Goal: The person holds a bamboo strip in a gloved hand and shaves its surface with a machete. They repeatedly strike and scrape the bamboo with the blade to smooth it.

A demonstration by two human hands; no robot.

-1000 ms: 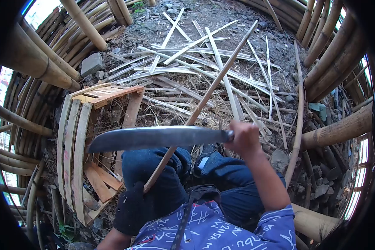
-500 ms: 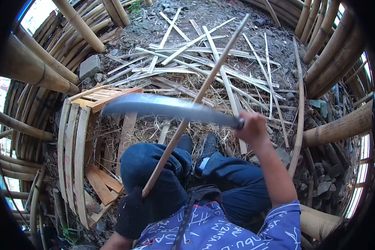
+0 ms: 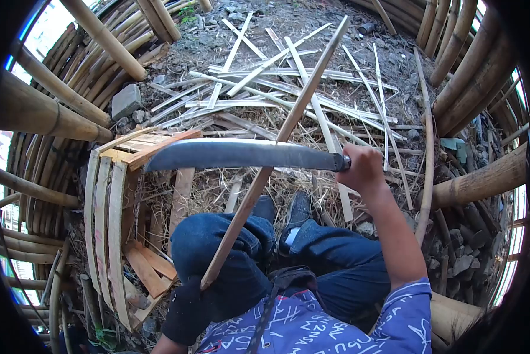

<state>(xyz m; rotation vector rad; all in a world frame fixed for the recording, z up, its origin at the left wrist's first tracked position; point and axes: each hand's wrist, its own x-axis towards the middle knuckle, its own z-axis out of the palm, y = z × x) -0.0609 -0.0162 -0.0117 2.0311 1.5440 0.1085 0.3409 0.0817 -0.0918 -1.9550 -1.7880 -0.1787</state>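
My right hand (image 3: 362, 170) is closed round the dark handle of a long, wide machete (image 3: 235, 154). Its blade points left and crosses a long wooden strip (image 3: 300, 109) near the strip's middle. My left hand (image 3: 187, 307), in a black glove, is closed round the lower end of that strip beside my left knee. From there the strip slants up and to the right, its far end above the ground. The gloved fingers blend into the dark cloth.
A slatted wooden crate (image 3: 104, 230) stands at the left, with wood pieces (image 3: 150, 265) inside. Thin split strips (image 3: 259, 76) lie criss-crossed on the ground ahead. A grey block (image 3: 126, 101) sits behind the crate. Bamboo poles (image 3: 480, 177) rise on both sides.
The machete blade, blurred before, now shows sharply, level across the strip. My right hand has shifted slightly right and up. The strip's upper end has moved a little left.
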